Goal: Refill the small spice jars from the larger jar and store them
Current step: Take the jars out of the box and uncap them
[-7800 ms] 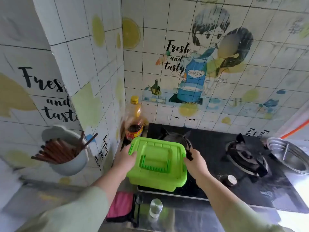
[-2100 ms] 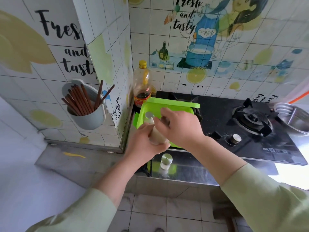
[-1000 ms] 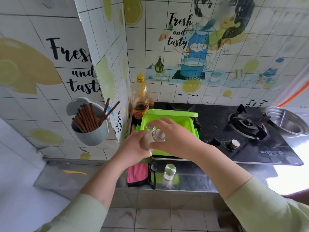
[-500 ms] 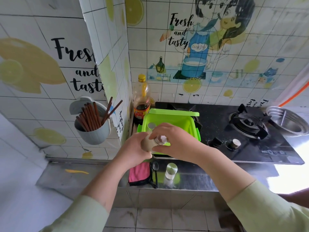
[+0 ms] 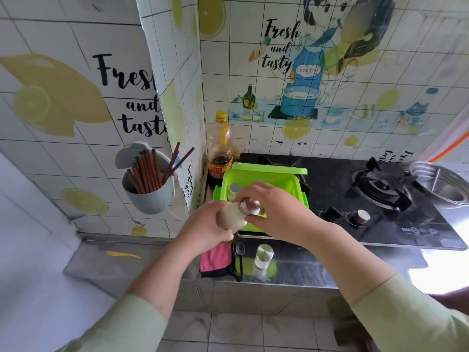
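Fingers of the left hand [image 5: 203, 226] wrap round the body of a small spice jar [image 5: 231, 217], which is tilted with its top toward two o'clock and held in the air over the near edge of the green box [image 5: 284, 180]. The right hand [image 5: 279, 214] pinches the jar's metal cap [image 5: 250, 207] with curled fingers and thumb; whether the cap sits fully on the neck I cannot tell. The jar's contents look pale beige.

Inside the box, at twelve o'clock from the held jar, a second jar [image 5: 235, 190] stands upright under a silver top. The box rests on the black stove [image 5: 337, 189], its lid [image 5: 266, 169] raised at the far side.

At six o'clock from the hands a third jar [image 5: 263, 256], capped, stands on the steel surface [image 5: 317, 270]. A black spoon [image 5: 240, 257] lies just beside it at nine o'clock, with a pink cloth [image 5: 215, 259] beyond the spoon. A sauce bottle [image 5: 220, 151] stands at eleven o'clock from the box, in the tiled corner.
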`<state>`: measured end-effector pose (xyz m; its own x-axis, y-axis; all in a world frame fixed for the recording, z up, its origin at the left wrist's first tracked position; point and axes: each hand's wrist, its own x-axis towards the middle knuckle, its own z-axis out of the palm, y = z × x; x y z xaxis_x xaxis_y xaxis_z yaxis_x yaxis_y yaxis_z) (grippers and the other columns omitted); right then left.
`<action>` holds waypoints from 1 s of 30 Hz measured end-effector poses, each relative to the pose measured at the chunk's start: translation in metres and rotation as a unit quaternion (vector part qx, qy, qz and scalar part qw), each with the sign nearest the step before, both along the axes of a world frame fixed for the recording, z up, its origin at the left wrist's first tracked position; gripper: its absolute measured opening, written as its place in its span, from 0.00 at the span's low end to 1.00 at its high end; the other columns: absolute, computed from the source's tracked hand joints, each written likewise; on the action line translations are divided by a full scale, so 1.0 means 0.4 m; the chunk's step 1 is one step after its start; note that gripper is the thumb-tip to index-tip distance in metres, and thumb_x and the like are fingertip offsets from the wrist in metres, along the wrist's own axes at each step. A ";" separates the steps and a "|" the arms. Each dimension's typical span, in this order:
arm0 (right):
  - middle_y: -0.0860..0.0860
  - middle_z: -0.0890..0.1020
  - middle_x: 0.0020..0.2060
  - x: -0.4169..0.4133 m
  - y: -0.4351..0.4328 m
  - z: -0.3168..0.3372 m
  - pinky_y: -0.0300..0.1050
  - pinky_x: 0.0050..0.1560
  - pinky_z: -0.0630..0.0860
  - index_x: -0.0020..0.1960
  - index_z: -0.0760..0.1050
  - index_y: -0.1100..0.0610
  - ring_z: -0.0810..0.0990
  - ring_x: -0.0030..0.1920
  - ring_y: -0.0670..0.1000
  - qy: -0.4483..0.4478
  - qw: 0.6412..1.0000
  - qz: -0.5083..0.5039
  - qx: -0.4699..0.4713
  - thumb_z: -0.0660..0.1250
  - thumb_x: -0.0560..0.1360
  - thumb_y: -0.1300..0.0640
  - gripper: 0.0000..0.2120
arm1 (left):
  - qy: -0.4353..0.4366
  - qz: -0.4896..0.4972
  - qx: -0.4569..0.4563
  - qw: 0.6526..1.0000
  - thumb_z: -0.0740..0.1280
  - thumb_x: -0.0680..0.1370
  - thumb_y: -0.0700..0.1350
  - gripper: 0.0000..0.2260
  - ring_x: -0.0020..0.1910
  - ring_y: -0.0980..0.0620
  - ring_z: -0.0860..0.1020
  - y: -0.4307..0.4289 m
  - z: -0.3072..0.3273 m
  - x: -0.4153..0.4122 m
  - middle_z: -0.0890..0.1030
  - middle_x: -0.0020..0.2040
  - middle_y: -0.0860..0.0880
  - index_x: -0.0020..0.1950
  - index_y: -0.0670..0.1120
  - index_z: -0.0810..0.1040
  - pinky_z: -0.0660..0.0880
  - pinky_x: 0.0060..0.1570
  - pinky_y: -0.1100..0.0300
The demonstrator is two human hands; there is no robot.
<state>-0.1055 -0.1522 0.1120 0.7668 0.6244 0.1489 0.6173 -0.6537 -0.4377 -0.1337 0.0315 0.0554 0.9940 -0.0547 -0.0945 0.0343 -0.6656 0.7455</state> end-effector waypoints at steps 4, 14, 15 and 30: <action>0.46 0.77 0.44 0.005 0.000 -0.020 0.32 0.36 0.69 0.57 0.70 0.52 0.75 0.39 0.41 0.047 0.996 -0.055 0.052 0.69 0.73 0.54 0.15 | -0.008 0.013 0.004 1.000 0.73 0.65 0.43 0.24 0.51 0.54 0.76 -0.001 -0.005 -0.009 0.78 0.53 0.56 0.59 0.57 0.75 0.75 0.50 0.55; 0.45 0.76 0.43 0.004 0.000 -0.046 0.30 0.32 0.65 0.63 0.73 0.52 0.72 0.36 0.42 0.060 0.997 -0.045 -0.018 0.69 0.72 0.54 0.19 | -0.033 0.018 0.106 0.994 0.73 0.66 0.45 0.25 0.48 0.53 0.77 -0.010 0.001 -0.024 0.74 0.53 0.55 0.62 0.58 0.74 0.74 0.43 0.57; 0.45 0.77 0.43 0.005 0.000 -0.046 0.31 0.32 0.66 0.62 0.74 0.52 0.73 0.36 0.44 0.059 0.997 -0.042 -0.024 0.69 0.72 0.54 0.19 | -0.031 0.016 0.111 0.993 0.73 0.66 0.45 0.25 0.47 0.52 0.77 -0.010 0.003 -0.025 0.74 0.52 0.55 0.61 0.58 0.74 0.73 0.42 0.57; 0.51 0.81 0.49 0.012 -0.011 -0.082 0.47 0.41 0.78 0.64 0.72 0.52 0.79 0.42 0.51 0.084 0.995 -0.037 -0.028 0.68 0.73 0.54 0.20 | -0.003 0.012 0.118 0.993 0.73 0.66 0.46 0.23 0.48 0.52 0.77 -0.022 -0.019 -0.027 0.75 0.52 0.56 0.60 0.58 0.75 0.72 0.42 0.57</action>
